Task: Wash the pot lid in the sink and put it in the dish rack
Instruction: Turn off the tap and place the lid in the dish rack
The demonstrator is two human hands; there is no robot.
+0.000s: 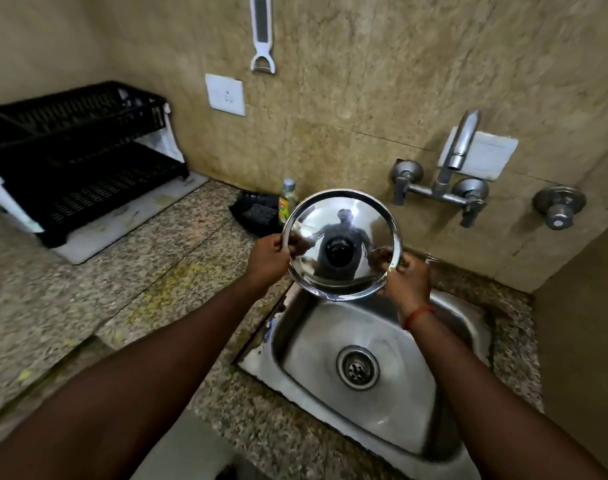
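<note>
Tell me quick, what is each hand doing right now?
Left hand: closed on the left rim of the pot lid, above the sink.
Right hand: closed on the lid's right rim.

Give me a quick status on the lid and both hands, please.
Left hand and right hand each grip the lid's rim. Lid held tilted above the sink. Tap not running. Dish rack off left, path clear.

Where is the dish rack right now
In the head view the black dish rack stands at the far left on the granite counter, against the wall, well left of the sink and the pot lid.
</note>
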